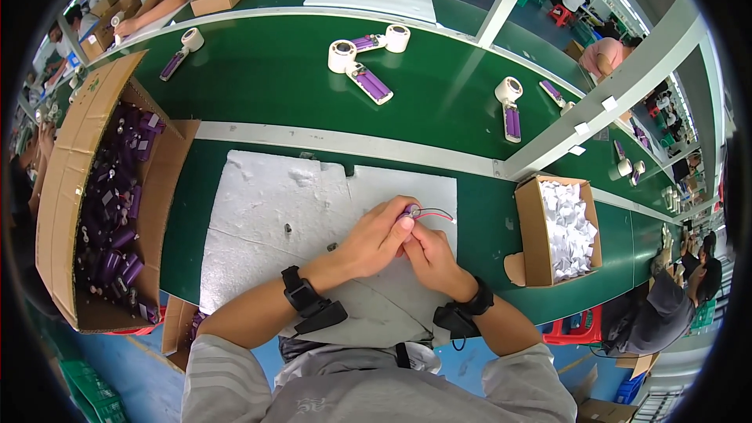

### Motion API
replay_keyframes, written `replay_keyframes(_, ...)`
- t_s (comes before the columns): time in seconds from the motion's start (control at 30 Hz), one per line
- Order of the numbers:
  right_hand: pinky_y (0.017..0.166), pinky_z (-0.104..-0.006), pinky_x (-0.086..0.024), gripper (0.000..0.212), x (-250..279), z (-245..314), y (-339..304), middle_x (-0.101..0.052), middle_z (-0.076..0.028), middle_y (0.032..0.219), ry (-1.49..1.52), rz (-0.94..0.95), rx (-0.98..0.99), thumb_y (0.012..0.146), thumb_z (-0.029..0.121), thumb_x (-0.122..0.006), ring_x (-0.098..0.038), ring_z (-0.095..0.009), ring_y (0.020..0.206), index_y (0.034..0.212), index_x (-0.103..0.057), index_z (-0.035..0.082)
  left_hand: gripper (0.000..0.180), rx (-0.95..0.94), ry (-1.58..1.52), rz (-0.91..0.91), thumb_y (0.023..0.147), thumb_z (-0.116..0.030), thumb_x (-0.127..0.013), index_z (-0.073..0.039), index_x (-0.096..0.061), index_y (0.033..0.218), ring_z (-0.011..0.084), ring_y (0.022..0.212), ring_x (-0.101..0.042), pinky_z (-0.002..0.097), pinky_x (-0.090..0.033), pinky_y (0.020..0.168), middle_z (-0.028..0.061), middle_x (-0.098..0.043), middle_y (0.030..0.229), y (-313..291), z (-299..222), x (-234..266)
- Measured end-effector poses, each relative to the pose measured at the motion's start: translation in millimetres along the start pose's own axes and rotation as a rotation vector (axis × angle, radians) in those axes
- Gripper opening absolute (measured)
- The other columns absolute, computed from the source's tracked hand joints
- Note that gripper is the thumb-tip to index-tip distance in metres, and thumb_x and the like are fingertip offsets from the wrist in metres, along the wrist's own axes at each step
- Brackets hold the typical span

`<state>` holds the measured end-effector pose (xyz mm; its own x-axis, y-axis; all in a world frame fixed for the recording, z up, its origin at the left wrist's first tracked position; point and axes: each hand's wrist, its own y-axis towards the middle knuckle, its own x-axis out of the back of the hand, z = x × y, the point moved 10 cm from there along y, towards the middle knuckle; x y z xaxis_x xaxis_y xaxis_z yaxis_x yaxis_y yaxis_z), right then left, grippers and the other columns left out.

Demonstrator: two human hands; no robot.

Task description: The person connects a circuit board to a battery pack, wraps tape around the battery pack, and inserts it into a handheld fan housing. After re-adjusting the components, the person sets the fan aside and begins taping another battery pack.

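Observation:
Above the right half of a white foam sheet [258, 211], my two hands meet around a small purple battery [410, 211]. My left hand [372, 239] is closed on it from the left, thumb near its end. My right hand [433, 257] grips it from the right, fingertips pressed against the left hand's. One end of the battery shows; the fingers cover the rest. A thin red and black wire pair [435, 214] sticks out to the right, ending in a small white tip. A small dark bit [287, 229] lies on the foam.
A tall cardboard box [66, 211] of purple batteries stands at left. On the right is a cardboard box [536, 235] of white paper pieces. Beyond a white rail [337, 141], white devices with purple batteries [368, 82] lie on a green belt [258, 78]. A white post [611, 94] rises at right.

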<state>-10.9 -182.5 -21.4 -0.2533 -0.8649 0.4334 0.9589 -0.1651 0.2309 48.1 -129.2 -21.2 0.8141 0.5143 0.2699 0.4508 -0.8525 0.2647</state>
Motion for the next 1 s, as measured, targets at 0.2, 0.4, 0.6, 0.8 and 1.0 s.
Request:
replay_keyframes(0.2, 0.057, -0.0352, -0.048, 0.010, 0.8, 0.4, -0.7, -0.062, -0.012, 0.068, 0.020, -0.009, -0.013, 0.091, 0.006, -0.045, -0.063, -0.028, 0.062, 0.089, -0.053, -0.001, 0.046, -0.006, 0.002, 0.001, 0.102, -0.043, -0.029, -0.003, -0.047, 0.117, 0.0218, 0.066, -0.059, 0.0340, -0.048, 0.063, 0.0121, -0.057, 0.081, 0.4, -0.4, -1.3)
replay_keyframes(0.4, 0.056, -0.0296, -0.046, 0.015, 1.6, -7.4, -3.2, -0.061, -0.009, 0.067, 0.046, 0.015, -0.051, 0.094, 0.007, -0.046, -0.060, -0.017, 0.059, 0.092, -0.058, -0.001, 0.048, 0.009, -0.055, 0.028, 0.102, -0.044, -0.027, -0.003, -0.047, 0.118, 0.0223, 0.070, -0.061, 0.0348, -0.048, 0.066, 0.0126, -0.059, 0.087, 0.4, 0.1, -0.1)
replay_keyframes(0.6, 0.049, -0.0312, -0.043, 0.007, 6.1, -2.9, -2.3, -0.059, -0.009, 0.064, 0.042, -0.030, -0.058, 0.091, 0.007, -0.054, -0.058, -0.020, 0.052, 0.095, -0.057, 0.002, 0.043, 0.036, -0.139, 0.024, 0.102, -0.040, -0.031, -0.003, -0.048, 0.116, 0.0357, 0.078, -0.060, 0.0409, -0.048, 0.071, 0.0185, -0.060, 0.088, 1.2, -0.6, -1.1)
replay_keyframes(0.8, 0.051, -0.0296, -0.042, 0.006, 5.2, -7.0, -0.1, -0.059, -0.009, 0.064, 0.076, -0.061, -0.059, 0.092, 0.006, -0.053, -0.057, -0.017, 0.054, 0.092, -0.057, 0.001, 0.039, 0.121, -0.156, 0.040, 0.101, -0.036, -0.036, -0.003, -0.048, 0.117, 0.0349, 0.081, -0.058, 0.0408, -0.048, 0.075, 0.0174, -0.059, 0.093, 1.4, -1.3, 3.8)
replay_keyframes(1.0, 0.047, -0.0331, -0.041, 0.005, 10.5, -7.8, -3.9, -0.056, -0.013, 0.061, -0.004, -0.098, 0.004, 0.086, 0.004, -0.059, -0.055, -0.024, 0.051, 0.089, -0.059, 0.000, 0.035, -0.034, 0.051, 0.023, 0.099, -0.031, -0.043, -0.002, -0.049, 0.119, 0.0346, 0.092, -0.055, 0.0407, -0.045, 0.083, 0.0177, -0.057, 0.104, 2.7, -8.0, 1.7)
